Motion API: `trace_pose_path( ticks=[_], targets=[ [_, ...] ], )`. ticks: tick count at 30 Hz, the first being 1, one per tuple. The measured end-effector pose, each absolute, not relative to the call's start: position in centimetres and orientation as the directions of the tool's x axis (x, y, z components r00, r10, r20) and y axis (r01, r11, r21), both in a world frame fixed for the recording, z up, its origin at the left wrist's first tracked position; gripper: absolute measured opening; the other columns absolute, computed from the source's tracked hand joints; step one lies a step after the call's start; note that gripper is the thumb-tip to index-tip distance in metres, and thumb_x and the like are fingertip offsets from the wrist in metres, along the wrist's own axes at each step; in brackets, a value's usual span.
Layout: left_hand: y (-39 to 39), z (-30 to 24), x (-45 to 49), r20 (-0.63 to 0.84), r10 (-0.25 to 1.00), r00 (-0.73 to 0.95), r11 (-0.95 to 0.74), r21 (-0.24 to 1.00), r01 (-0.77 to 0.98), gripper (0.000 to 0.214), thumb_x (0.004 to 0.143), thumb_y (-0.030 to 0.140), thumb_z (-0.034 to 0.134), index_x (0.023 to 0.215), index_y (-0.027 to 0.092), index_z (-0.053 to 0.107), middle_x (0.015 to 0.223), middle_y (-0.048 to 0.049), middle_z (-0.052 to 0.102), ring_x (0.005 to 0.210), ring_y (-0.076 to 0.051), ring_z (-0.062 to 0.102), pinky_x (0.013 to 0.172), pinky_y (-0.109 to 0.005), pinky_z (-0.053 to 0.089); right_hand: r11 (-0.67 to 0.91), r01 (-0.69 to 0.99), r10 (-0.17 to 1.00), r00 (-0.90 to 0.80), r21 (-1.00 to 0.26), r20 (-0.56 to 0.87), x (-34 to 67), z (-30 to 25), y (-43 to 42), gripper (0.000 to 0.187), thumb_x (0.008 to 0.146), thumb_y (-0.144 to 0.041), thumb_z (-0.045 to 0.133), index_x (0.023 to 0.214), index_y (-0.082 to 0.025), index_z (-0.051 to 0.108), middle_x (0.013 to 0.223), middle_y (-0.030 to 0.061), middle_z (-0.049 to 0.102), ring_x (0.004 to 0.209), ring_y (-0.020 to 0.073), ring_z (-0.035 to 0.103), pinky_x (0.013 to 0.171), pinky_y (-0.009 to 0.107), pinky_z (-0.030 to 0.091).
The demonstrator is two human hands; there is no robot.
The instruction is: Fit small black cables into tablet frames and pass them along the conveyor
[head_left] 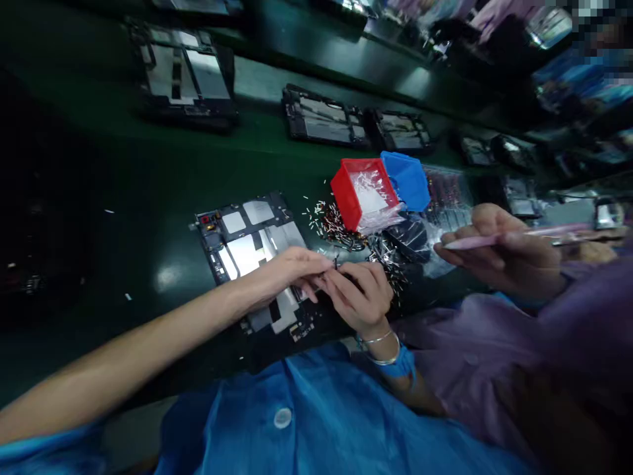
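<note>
My left hand (pixel 301 266) and my right hand (pixel 360 293) meet fingertip to fingertip over the right side of an opened tablet (pixel 244 254). Between the pinched fingers a small dark part (pixel 336 261) pokes up; its kind is too small to make out. The tablet lies flat with silver plates and circuit boards exposed, partly covered by my left forearm and hand. Just beyond my fingers is a pile of small loose parts (pixel 336 225), some with white ends. More thin parts (pixel 388 260) lie close to my right hand.
Behind the pile stand a red bin (pixel 349 198) with plastic bags in it and a blue bin (pixel 408 181). Several opened devices (pixel 324 122) line the bench's far side. On my right, a co-worker's hand (pixel 504 247) holds a pinkish-white pen-like tool (pixel 469 243).
</note>
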State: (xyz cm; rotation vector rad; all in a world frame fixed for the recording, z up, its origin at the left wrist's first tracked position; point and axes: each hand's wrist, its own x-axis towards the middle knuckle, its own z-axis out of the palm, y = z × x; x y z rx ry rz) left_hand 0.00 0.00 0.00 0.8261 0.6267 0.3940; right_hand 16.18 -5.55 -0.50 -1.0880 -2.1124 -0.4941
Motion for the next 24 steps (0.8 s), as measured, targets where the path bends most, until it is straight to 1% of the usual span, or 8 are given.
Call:
trace_pose_path(
  ticks=[5, 9, 11, 13, 14, 17, 20, 24],
  targets=[
    [0.0, -1.3, 0.3, -0.390, 0.638, 0.664, 0.589, 0.803, -0.095, 0.009, 0.078, 0.021, 0.060, 0.073, 0.013, 0.060, 0.057, 0.0011, 0.059, 0.046, -0.008, 0.055, 0.048, -0.020, 0.050, 0.586, 0.805, 0.612, -0.364, -0.092, 0.702, 15.7, -0.6, -5.7, 0.019, 0.078, -0.008, 0.068, 0.091, -0.022, 0.066, 0.084, 0.0047, 0.070, 0.078, 0.0172, 0.061, 0.066, 0.029, 0.055],
    [0.1, -0.8, 0.3, -0.393, 0.639, 0.661, 0.556, 0.830, -0.044, 0.011, 0.082, 0.013, 0.053, 0.073, 0.012, 0.060, 0.063, -0.0029, 0.065, 0.049, -0.010, 0.060, 0.043, -0.018, 0.047, 0.477, 0.842, 0.694, -0.187, -0.251, 0.695, 15.5, -0.3, -5.6, 0.021, 0.081, -0.012, 0.067, 0.099, -0.022, 0.065, 0.090, 0.0060, 0.069, 0.083, 0.0186, 0.062, 0.072, 0.034, 0.053],
    [0.1, -0.4, 0.2, -0.392, 0.641, 0.660, 0.529, 0.848, -0.010, 0.014, 0.084, 0.013, 0.052, 0.073, 0.011, 0.060, 0.069, -0.0056, 0.069, 0.055, -0.012, 0.065, 0.042, -0.017, 0.046, 0.377, 0.832, 0.801, -0.073, -0.407, 0.594, 15.5, -0.3, -5.4, 0.012, 0.083, -0.016, 0.066, 0.094, -0.020, 0.066, 0.087, 0.0056, 0.069, 0.080, 0.0180, 0.061, 0.070, 0.033, 0.051],
    [0.1, -0.2, 0.1, -0.392, 0.655, 0.645, 0.494, 0.869, 0.026, 0.015, 0.085, 0.012, 0.051, 0.073, 0.011, 0.061, 0.069, -0.0051, 0.069, 0.054, -0.012, 0.065, 0.040, -0.017, 0.045, 0.300, 0.785, 0.890, -0.027, -0.541, 0.455, 15.6, -0.3, -5.4, 0.002, 0.083, -0.018, 0.066, 0.083, -0.020, 0.067, 0.074, 0.0018, 0.066, 0.068, 0.0149, 0.058, 0.061, 0.029, 0.048],
    [0.1, -0.2, 0.1, -0.390, 0.669, 0.632, 0.472, 0.880, 0.043, 0.016, 0.085, 0.011, 0.051, 0.073, 0.012, 0.061, 0.068, -0.0041, 0.068, 0.052, -0.011, 0.064, 0.040, -0.016, 0.045, 0.273, 0.764, 0.913, -0.013, -0.584, 0.408, 15.6, -0.3, -5.4, 0.006, 0.083, -0.019, 0.066, 0.077, -0.020, 0.066, 0.067, -0.0004, 0.063, 0.062, 0.0132, 0.054, 0.057, 0.027, 0.045],
    [0.0, -0.5, 0.1, -0.375, 0.718, 0.587, 0.399, 0.912, 0.094, 0.020, 0.085, 0.006, 0.049, 0.072, 0.012, 0.062, 0.063, -0.0014, 0.066, 0.046, -0.007, 0.058, 0.042, -0.014, 0.044, 0.214, 0.727, 0.931, 0.051, -0.652, 0.363, 15.6, 0.1, -5.4, 0.015, 0.083, -0.020, 0.066, 0.068, -0.020, 0.063, 0.059, -0.0041, 0.056, 0.055, 0.0106, 0.047, 0.054, 0.025, 0.041],
    [0.0, -0.7, 0.1, -0.363, 0.739, 0.568, 0.352, 0.926, 0.134, 0.021, 0.085, 0.005, 0.048, 0.072, 0.012, 0.062, 0.062, -0.0010, 0.066, 0.044, -0.007, 0.057, 0.041, -0.014, 0.042, 0.168, 0.664, 0.946, 0.099, -0.728, 0.308, 15.3, 0.5, -5.3, 0.010, 0.083, -0.022, 0.064, 0.074, -0.021, 0.065, 0.065, -0.0033, 0.059, 0.058, 0.0106, 0.050, 0.056, 0.025, 0.042],
    [0.1, -0.5, 0.0, -0.355, 0.750, 0.557, 0.322, 0.933, 0.161, 0.019, 0.086, 0.008, 0.049, 0.072, 0.012, 0.061, 0.062, -0.0015, 0.066, 0.048, -0.010, 0.061, 0.040, -0.016, 0.042, 0.131, 0.703, 0.961, 0.084, -0.699, 0.264, 15.0, 0.3, -4.9, 0.006, 0.080, -0.025, 0.066, 0.076, -0.021, 0.067, 0.067, -0.0015, 0.060, 0.061, 0.0124, 0.051, 0.058, 0.026, 0.041]
  ],
)
